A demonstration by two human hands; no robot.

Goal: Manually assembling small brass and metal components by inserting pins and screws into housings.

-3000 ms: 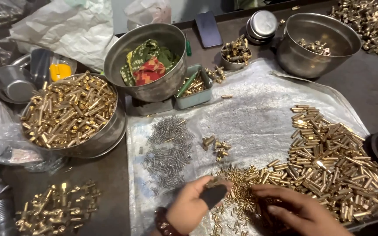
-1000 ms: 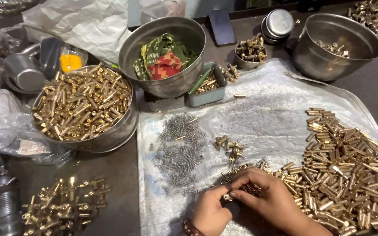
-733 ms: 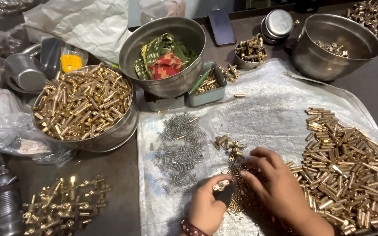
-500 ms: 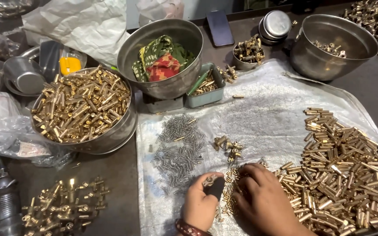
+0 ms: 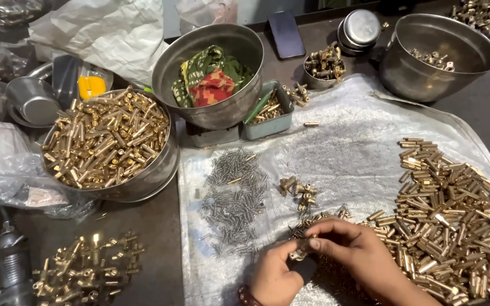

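My left hand (image 5: 275, 277) and my right hand (image 5: 350, 249) meet at the bottom middle, fingertips pinched together on a small brass part (image 5: 299, 250). They hover over a clear plastic sheet (image 5: 347, 147). A pile of small steel springs (image 5: 235, 198) lies just left of the hands. A little cluster of brass fittings (image 5: 299, 190) sits above them. A large heap of brass tubes (image 5: 455, 209) spreads out to the right of my right hand.
A steel bowl full of brass tubes (image 5: 109, 147) stands at left, with loose brass pieces (image 5: 86, 269) below it. A steel bowl with coloured cloth (image 5: 214, 76), a small green tray (image 5: 267, 113), a phone (image 5: 286, 34) and another steel bowl (image 5: 438, 56) line the back.
My right hand reached up toward the small brass cluster, then drew back down. Both hands now pinch a small part together at the bottom middle.
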